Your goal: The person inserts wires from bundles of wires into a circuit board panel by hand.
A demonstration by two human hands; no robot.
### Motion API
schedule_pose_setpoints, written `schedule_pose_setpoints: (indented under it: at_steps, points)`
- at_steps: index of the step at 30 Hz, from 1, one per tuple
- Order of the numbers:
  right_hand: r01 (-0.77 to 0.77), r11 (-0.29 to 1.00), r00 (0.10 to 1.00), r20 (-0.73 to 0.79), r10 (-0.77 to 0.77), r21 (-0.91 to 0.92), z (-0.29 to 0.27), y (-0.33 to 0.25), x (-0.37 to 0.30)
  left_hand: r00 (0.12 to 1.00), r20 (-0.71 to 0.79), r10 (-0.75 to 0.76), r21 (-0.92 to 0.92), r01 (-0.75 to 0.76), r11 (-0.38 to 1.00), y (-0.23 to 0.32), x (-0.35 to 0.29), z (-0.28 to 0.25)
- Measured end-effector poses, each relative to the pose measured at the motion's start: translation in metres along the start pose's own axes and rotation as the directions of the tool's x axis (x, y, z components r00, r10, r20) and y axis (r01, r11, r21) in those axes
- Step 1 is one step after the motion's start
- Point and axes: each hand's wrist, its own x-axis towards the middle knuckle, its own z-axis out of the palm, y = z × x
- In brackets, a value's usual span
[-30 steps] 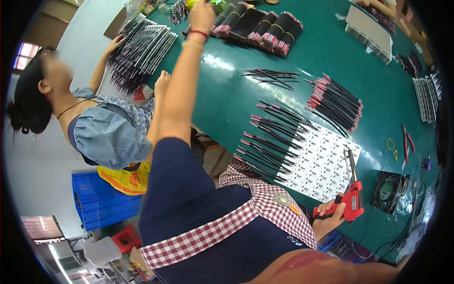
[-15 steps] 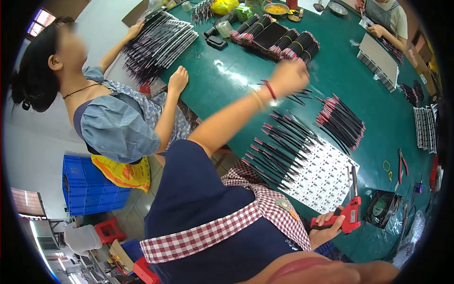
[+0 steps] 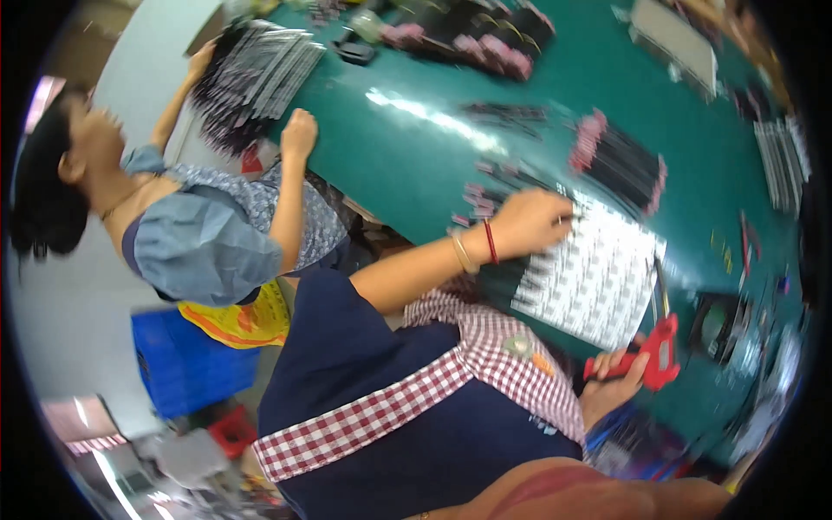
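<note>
Head view, fairly blurred: we have our right hand (image 3: 612,381) wrapped round the grip of a red soldering gun (image 3: 664,354), its tip at the right edge of the white circuit-board panel (image 3: 598,282). Our left hand (image 3: 529,225) is over the panel's upper left part, fingers bent; we can't tell if they pinch anything. Panel lies flat on the green table (image 3: 399,186), loose black wires (image 3: 498,192) at its left, partly hidden by our left hand. Black wire bundle (image 3: 622,169) just beyond the panel.
</note>
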Motion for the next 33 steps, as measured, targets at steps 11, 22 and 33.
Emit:
schedule_pose_setpoints:
  at_steps: [11, 22, 33]
  points:
    - [0.019, 0.982, 0.970, 0.242, 0.027, -0.186, -0.032, 0.043, -0.011, 0.979, 0.202, -0.028, 0.063, 0.016, 0.998, 0.007, 0.037, 0.010]
    - [-0.064, 0.965, 0.980, 0.164, 0.108, -0.256, -0.011, 0.038, -0.003, 0.987, 0.161, 0.000, 0.194, -0.032, 0.980, 0.009, 0.045, 0.018]
    - [-0.073, 0.945, 0.973, 0.185, 0.137, -0.318, -0.004, 0.034, 0.005, 0.988, 0.157, -0.008, 0.183, -0.022, 0.983, 0.010, 0.047, 0.022]
